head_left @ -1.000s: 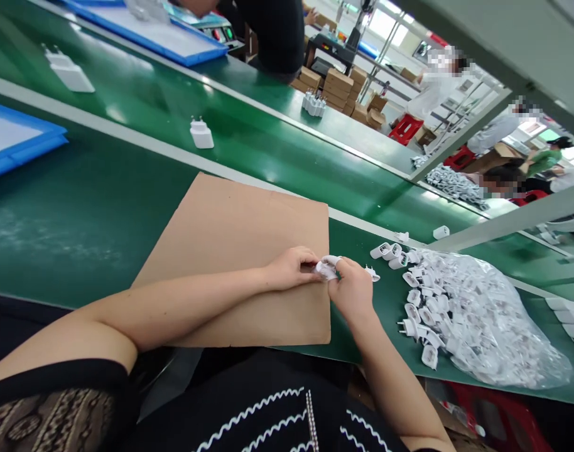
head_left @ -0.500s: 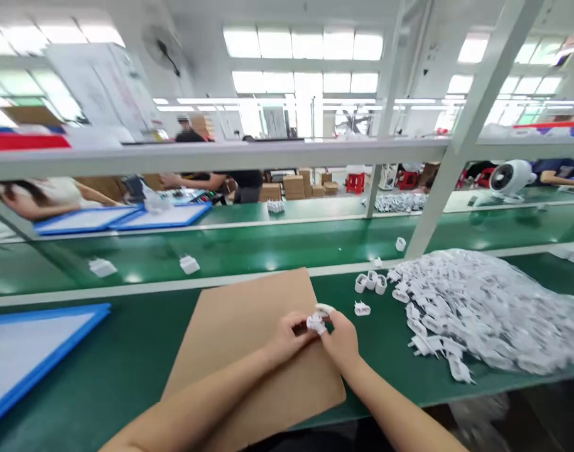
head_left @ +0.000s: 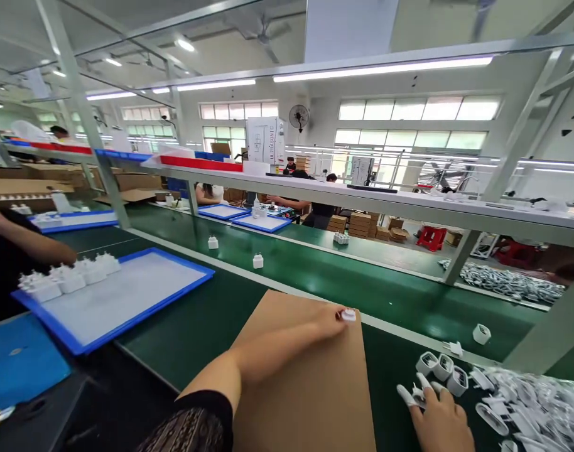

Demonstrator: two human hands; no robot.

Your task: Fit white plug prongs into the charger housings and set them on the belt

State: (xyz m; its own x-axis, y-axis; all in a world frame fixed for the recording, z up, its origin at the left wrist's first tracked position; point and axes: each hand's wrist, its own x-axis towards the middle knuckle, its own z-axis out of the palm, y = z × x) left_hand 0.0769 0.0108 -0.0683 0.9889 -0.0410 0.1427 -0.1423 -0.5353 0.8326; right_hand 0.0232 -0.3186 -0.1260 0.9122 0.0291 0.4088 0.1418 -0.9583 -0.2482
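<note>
At the far end of a brown cardboard sheet [head_left: 310,383], my left hand [head_left: 327,323] is closed around a small white plug housing [head_left: 348,315]. My right hand [head_left: 440,414] is lower right on the green bench, white covers on some of its fingertips. Its thumb and index finger are closed about a white pronged plug piece [head_left: 417,394], partly hidden by the fingers. Just beyond that hand stand three open white housings [head_left: 443,367], with another pronged plug piece [head_left: 454,349] behind them.
To the right lies a heap of white plug parts [head_left: 536,402] under clear plastic. White adapters [head_left: 257,261] sit on the green conveyor [head_left: 306,267]. A blue-rimmed tray [head_left: 146,295] holding several adapters is at left, near a co-worker's arm [head_left: 37,235]. A metal post rises at right.
The view has swung left. My hands, together over the cardboard before, have parted: the left went to the sheet's far edge with a white housing, the right moved to the loose plug piece.
</note>
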